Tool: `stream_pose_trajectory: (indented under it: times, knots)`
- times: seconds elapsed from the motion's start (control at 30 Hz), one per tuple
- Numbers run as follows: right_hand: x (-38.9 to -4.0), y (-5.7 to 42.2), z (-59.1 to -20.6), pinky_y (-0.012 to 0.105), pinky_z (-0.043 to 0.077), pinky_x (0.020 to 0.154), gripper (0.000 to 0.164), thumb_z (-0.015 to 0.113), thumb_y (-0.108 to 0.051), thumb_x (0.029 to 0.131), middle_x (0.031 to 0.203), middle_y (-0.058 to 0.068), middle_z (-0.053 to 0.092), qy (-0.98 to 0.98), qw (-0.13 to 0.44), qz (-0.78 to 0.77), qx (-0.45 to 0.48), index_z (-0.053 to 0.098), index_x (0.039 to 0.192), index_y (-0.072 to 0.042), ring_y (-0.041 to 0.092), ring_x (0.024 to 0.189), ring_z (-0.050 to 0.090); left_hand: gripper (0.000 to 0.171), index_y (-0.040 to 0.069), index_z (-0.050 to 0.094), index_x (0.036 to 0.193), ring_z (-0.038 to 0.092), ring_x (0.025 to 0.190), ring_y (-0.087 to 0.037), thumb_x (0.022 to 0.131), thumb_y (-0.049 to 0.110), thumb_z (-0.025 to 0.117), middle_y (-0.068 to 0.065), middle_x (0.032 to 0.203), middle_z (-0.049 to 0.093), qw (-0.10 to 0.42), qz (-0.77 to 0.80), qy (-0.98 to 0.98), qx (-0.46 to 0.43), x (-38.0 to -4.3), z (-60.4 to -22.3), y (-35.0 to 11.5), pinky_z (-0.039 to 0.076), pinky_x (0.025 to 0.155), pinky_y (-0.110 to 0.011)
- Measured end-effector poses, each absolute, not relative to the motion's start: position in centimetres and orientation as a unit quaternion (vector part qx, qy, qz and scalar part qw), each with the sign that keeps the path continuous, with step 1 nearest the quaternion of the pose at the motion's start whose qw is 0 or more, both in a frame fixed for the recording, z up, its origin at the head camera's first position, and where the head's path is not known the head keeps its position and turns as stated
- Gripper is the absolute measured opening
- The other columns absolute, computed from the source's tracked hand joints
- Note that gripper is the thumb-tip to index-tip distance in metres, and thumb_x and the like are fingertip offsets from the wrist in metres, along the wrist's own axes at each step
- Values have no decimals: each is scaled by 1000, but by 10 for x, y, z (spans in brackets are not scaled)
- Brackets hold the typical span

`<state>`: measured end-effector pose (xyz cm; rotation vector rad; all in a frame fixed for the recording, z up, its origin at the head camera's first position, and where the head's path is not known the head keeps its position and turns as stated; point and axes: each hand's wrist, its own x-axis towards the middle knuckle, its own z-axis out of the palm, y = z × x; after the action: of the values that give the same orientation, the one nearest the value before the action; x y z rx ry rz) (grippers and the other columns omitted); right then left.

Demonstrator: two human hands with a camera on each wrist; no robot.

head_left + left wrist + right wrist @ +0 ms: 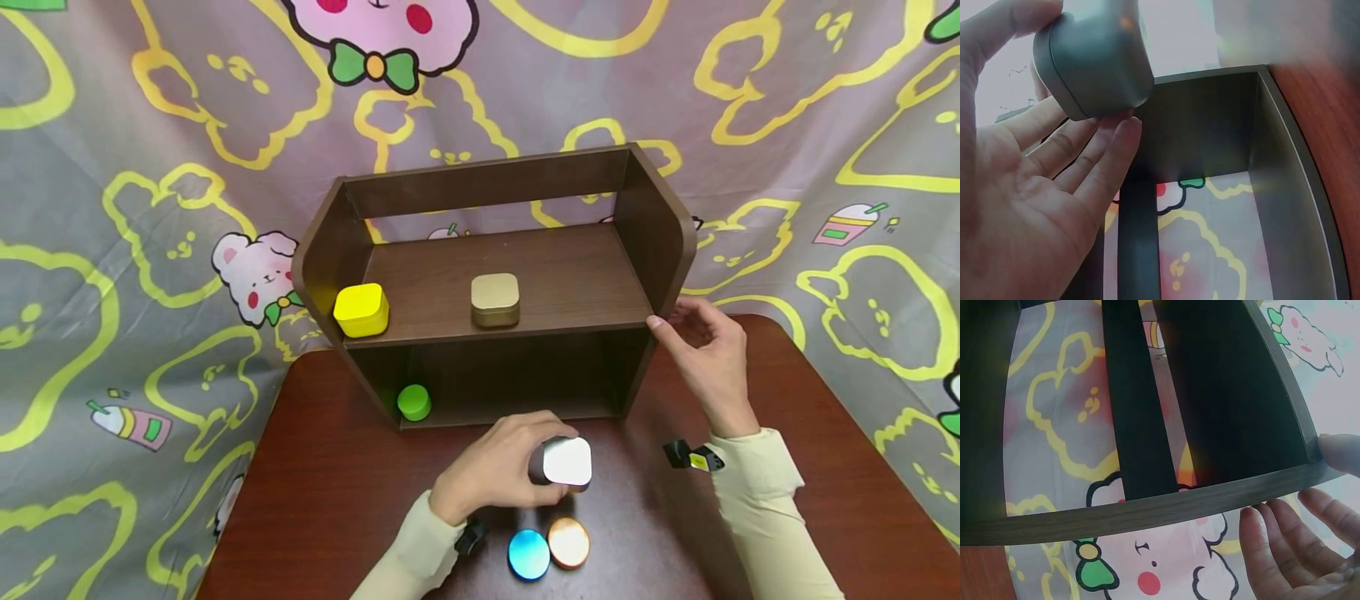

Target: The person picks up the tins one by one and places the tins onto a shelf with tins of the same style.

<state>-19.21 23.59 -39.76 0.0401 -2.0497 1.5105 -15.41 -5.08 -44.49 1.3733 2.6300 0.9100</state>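
My left hand (506, 467) holds a dark grey square tin with rounded corners (1094, 65), gripped between thumb and fingers. Its pale top (567, 461) shines in the head view, in front of the shelf's lower opening. My right hand (708, 350) grips the right side of a dark brown two-level shelf (510, 242), thumb on the front edge and fingers round the outer face. In the right wrist view those fingertips (1254, 525) lie along the side panel's edge. Below the held tin, a blue round tin (528, 555) and an orange-rimmed round tin (568, 543) lie side by side on the table.
On the upper board stand a yellow square tin (362, 310) at the left end and a gold square tin (495, 300) near the middle. A green round tin (414, 402) sits at the lower level's left. Behind the reddish-brown table (300, 500) hangs a patterned cloth (172, 275).
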Motion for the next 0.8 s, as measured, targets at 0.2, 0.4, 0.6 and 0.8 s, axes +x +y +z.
stream_pose_trajectory:
  times: [0.2, 0.4, 0.6, 0.8]
  knots:
    - [-192, 236, -397, 9, 51, 76, 25, 80, -5, 87, 92, -20, 70, -770, 292, 567, 15, 74, 111, 0, 0, 85, 65, 57, 20, 67, 132, 63, 103, 2, 79, 35, 84, 12, 121, 68, 24, 292, 849, 439, -151, -439, -51, 50, 91, -12]
    - [-191, 236, -397, 8, 50, 77, 26, 80, -6, 88, 93, -21, 70, -774, 291, 562, 11, 74, 112, -1, 0, 86, 65, 57, 19, 68, 130, 63, 102, 2, 78, 35, 85, 12, 118, 68, 7, 293, 844, 449, -150, -430, -52, 49, 89, -11]
    - [-192, 236, -397, 8, 51, 78, 26, 80, -6, 87, 93, -21, 70, -772, 290, 566, 10, 74, 112, -1, 0, 86, 66, 57, 18, 67, 130, 63, 102, 2, 78, 35, 85, 12, 119, 68, 4, 295, 839, 456, -151, -424, -52, 49, 88, -11]
    - [-191, 236, -397, 9, 51, 77, 25, 80, -7, 88, 93, -21, 70, -772, 291, 564, 11, 74, 111, -1, 0, 85, 66, 57, 18, 68, 129, 63, 101, 2, 78, 34, 85, 12, 119, 68, -1, 295, 841, 454, -152, -419, -52, 50, 88, -11]
